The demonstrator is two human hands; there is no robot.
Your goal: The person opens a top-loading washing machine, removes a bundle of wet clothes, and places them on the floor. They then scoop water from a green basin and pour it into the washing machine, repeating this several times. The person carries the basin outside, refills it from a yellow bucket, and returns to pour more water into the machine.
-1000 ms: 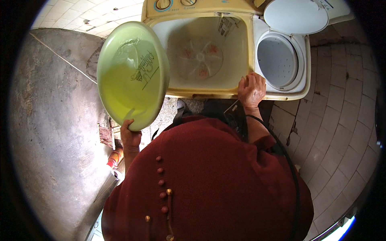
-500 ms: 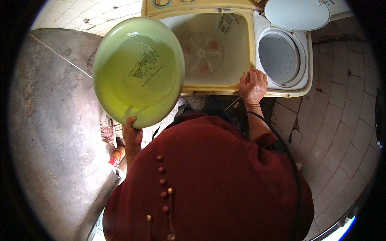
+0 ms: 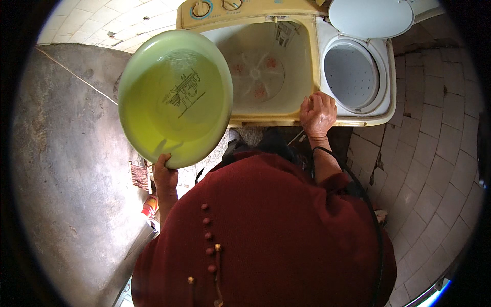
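Gripping the near rim of a green basin [image 3: 176, 115], the left hand [image 3: 165, 176] holds it hiding the washing machine [image 3: 315, 56]'s front left corner; the right hand [image 3: 318, 113], fingers curled, rests by the open tub [image 3: 289, 89]'s front right corner, beside the open spinner [image 3: 350, 75].

Support 1: yellowed twin-tub washing machine [image 3: 317, 51], far side of scene. Hinged lid [image 3: 371, 18] stands raised over the spin tub [image 3: 352, 75] at right. Right hand [image 3: 318, 113], fingers curled, rests on the near rim, just right of the wash tub [image 3: 255, 94].

Support 2: speckled floor [image 3: 251, 135], a narrow strip on the machine's near side. A shoe [image 3: 235, 136] is on it, toward the left, partly hidden.
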